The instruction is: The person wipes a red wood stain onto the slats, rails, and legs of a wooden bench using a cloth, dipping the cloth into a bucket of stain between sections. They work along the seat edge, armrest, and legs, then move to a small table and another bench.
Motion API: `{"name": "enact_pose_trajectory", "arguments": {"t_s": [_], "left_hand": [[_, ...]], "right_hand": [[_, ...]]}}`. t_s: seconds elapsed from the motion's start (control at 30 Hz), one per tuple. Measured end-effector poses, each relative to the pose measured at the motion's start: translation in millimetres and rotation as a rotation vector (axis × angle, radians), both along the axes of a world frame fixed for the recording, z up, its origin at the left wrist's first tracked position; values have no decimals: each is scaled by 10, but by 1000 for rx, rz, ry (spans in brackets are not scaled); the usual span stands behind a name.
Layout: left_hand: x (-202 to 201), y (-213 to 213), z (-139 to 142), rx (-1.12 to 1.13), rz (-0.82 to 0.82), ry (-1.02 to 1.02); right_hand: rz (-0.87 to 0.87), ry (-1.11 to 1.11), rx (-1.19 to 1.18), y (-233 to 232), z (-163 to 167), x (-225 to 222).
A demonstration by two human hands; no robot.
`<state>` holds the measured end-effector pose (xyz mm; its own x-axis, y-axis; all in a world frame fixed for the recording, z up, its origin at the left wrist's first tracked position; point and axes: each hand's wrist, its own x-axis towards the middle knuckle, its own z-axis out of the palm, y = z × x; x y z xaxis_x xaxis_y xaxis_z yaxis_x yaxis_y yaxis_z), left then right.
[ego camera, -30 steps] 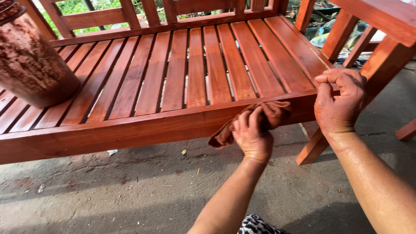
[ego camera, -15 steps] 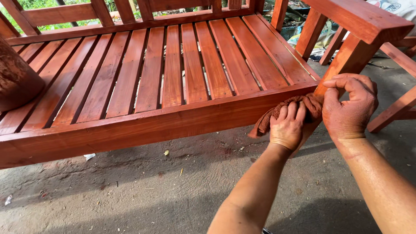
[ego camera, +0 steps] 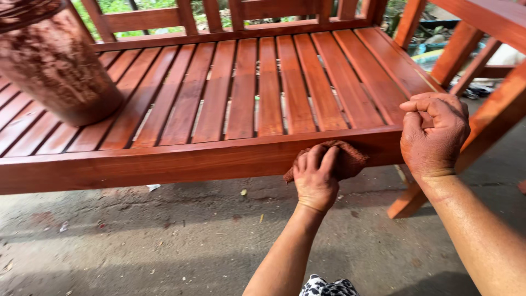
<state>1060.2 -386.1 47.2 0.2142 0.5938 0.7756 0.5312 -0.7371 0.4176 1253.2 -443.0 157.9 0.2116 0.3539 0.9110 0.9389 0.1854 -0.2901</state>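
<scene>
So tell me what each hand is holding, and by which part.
The left hand presses a stained cloth against the bench's front rail, fingers on its middle. The right hand grips the bench's corner.

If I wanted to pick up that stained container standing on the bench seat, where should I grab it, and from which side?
Probably around its lower side wall, with both hands, reaching in from the front edge of the bench. The container is wide, stands upright on the slats at the left, and shows no handle. The backrest blocks the far side. Its surface looks coated in stain, so it may be slippery.
</scene>
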Motion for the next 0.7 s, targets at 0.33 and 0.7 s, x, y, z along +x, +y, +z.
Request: {"name": "enact_pose_trajectory", "arguments": {"t_s": [0.33, 0.7], "left_hand": [[-1813, 647, -157, 114, 321, -401], [-4564, 1842, -204, 21, 738, -814]], "right_hand": [[167, -9, -1, 812, 164, -1232], [284, -19, -10, 1470, 233, -2432]]}}
